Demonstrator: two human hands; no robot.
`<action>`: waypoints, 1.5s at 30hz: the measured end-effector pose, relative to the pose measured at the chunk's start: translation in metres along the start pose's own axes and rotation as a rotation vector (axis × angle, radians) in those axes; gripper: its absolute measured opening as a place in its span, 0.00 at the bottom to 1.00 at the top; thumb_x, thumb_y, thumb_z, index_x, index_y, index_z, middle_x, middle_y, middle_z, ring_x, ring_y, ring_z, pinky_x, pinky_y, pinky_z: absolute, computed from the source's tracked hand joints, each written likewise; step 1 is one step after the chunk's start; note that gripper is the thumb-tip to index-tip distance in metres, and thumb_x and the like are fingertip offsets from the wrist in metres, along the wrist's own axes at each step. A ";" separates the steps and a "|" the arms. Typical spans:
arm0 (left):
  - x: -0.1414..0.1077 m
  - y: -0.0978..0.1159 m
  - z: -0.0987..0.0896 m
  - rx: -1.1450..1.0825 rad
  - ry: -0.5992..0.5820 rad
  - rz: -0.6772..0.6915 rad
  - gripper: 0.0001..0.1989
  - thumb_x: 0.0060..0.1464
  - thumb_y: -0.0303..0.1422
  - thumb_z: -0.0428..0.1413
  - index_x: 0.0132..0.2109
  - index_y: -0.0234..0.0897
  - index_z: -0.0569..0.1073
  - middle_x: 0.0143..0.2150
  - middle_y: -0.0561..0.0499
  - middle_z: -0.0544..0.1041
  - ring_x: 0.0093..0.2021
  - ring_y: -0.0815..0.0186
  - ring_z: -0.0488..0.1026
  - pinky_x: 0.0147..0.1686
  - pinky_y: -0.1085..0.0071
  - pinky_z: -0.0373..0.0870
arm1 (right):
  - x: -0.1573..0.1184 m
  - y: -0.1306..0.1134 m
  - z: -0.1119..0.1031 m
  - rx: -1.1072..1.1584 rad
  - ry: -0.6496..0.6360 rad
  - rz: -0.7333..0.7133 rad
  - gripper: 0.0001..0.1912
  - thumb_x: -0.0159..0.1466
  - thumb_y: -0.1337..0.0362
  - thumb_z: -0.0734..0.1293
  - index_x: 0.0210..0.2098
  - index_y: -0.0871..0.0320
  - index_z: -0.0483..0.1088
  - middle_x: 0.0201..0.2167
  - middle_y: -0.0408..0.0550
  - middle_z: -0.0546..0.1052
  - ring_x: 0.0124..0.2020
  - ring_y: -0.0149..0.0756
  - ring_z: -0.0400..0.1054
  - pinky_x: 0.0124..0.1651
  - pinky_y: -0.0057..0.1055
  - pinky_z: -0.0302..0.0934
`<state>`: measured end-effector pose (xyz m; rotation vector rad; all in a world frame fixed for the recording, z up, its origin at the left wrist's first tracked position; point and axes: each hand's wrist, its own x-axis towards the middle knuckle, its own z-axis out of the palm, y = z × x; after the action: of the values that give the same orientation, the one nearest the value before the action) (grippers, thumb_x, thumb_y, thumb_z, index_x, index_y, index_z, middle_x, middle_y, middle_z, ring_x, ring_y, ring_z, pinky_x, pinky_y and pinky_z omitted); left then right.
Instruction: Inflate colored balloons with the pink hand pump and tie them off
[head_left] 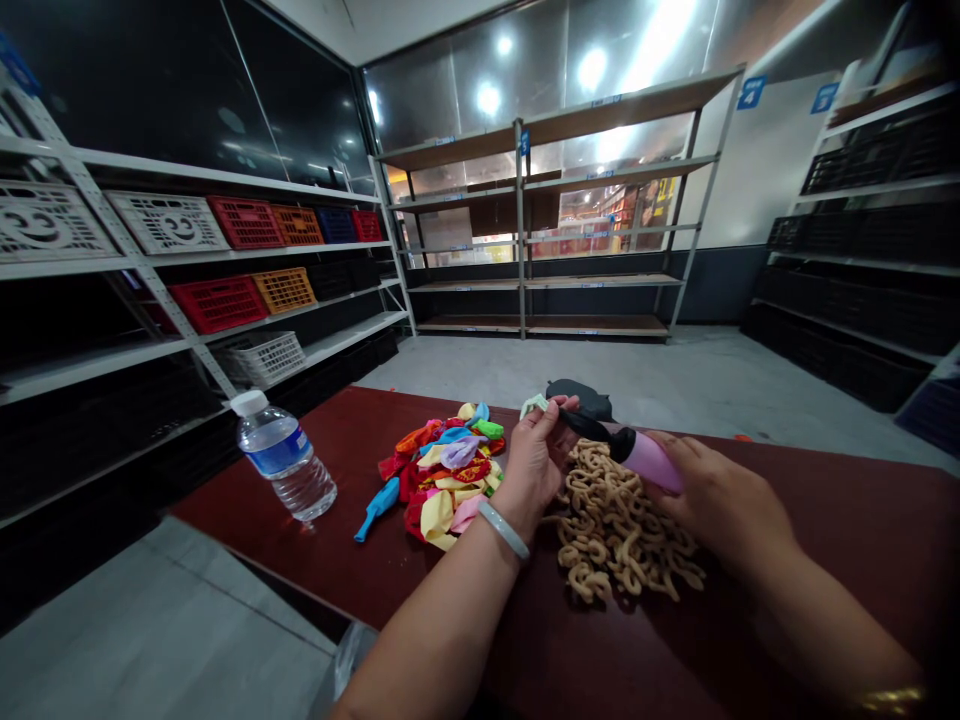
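Observation:
My right hand point(709, 490) is wrapped around a pink hand pump point(651, 460) with a black nozzle. The nozzle points left, toward my left hand point(541, 445). Between the fingertips of that closed hand is a small pale balloon point(534, 404), limp and partly covered by the fingers, at the nozzle's tip. To the left of this hand lies a loose heap of flat balloons point(450, 470) in red, yellow, blue, pink and purple. Below the pump spreads a pile of tan, curled pieces point(615, 530), partly hidden by my hands.
A capped water bottle point(287, 460) stands on the left of the dark red table point(330, 560). Beyond the table's far edge is a dark rounded object point(579, 396). Shelves with coloured crates point(225, 305) line the left side; a metal rack point(520, 230) stands behind.

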<state>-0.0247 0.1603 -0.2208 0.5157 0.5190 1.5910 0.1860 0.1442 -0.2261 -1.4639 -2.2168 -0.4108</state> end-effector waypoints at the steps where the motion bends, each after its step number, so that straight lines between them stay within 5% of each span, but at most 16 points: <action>1: 0.000 0.002 0.000 -0.004 0.004 0.002 0.13 0.52 0.36 0.63 0.44 0.36 0.75 0.46 0.45 0.80 0.47 0.60 0.77 0.50 0.62 0.72 | 0.001 0.000 -0.001 0.011 0.002 0.005 0.27 0.61 0.51 0.63 0.59 0.50 0.62 0.48 0.50 0.76 0.40 0.48 0.74 0.32 0.39 0.63; 14: -0.003 0.006 0.008 -0.078 0.099 0.172 0.07 0.55 0.33 0.61 0.39 0.34 0.75 0.40 0.47 0.80 0.43 0.64 0.78 0.48 0.66 0.73 | -0.001 -0.002 -0.001 0.102 -0.001 -0.005 0.30 0.59 0.52 0.64 0.60 0.49 0.62 0.52 0.51 0.75 0.42 0.48 0.74 0.34 0.40 0.65; 37: -0.007 -0.004 0.005 0.176 0.068 0.060 0.14 0.48 0.38 0.65 0.38 0.32 0.77 0.40 0.44 0.81 0.36 0.65 0.78 0.40 0.70 0.73 | -0.003 0.005 0.005 0.003 -0.025 -0.026 0.29 0.60 0.53 0.64 0.60 0.51 0.62 0.50 0.49 0.75 0.39 0.46 0.74 0.32 0.39 0.65; 45: -0.005 0.008 0.008 -0.069 -0.028 0.070 0.11 0.52 0.27 0.60 0.45 0.36 0.74 0.52 0.43 0.78 0.55 0.58 0.73 0.53 0.61 0.70 | -0.003 0.001 0.009 0.049 -0.037 -0.047 0.28 0.62 0.52 0.62 0.60 0.51 0.60 0.53 0.49 0.74 0.42 0.46 0.74 0.35 0.40 0.66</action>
<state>-0.0257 0.1550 -0.2103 0.5084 0.4275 1.6599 0.1864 0.1469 -0.2351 -1.4073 -2.2774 -0.3441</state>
